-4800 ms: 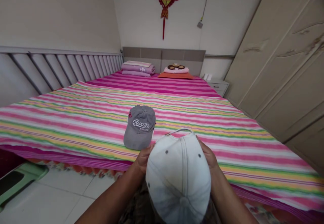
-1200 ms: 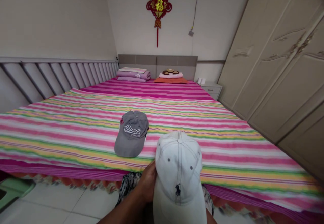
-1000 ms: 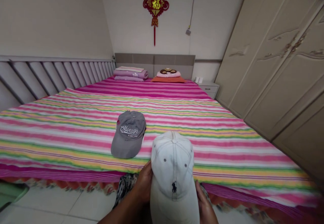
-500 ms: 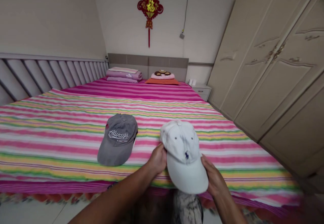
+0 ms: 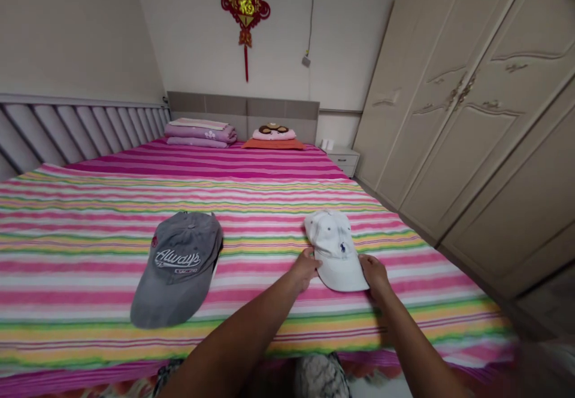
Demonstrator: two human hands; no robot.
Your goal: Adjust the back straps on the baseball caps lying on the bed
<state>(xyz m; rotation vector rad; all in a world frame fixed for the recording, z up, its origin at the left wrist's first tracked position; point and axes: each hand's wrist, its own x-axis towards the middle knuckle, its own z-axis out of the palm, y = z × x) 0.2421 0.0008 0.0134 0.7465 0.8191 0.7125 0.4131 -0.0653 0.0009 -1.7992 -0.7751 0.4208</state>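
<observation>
A white baseball cap (image 5: pixel 335 245) with a small dark horse-rider emblem rests on the striped bedspread, its brim toward me. My left hand (image 5: pixel 307 268) grips the brim's left side, thumb on top. On the brim's right side, my right hand (image 5: pixel 374 273) is closed with its fingers partly hidden. To the left lies a grey baseball cap (image 5: pixel 179 266) with white "Always" lettering and a small red mark, brim also toward me. Neither hand touches it.
The bed (image 5: pixel 251 326) has a striped spread and a headboard (image 5: pixel 283 112). Folded purple bedding (image 5: pixel 202 133) and an orange pillow (image 5: pixel 273 144) lie at its head. A slatted rail (image 5: pixel 90 128) runs along the left; a wardrobe (image 5: pixel 453 146) and nightstand (image 5: pixel 344 159) stand right.
The white cap has been turned brim toward me, then carried forward and right onto the bed, away from my lap. The view has swung right, so the grey cap appears farther left.
</observation>
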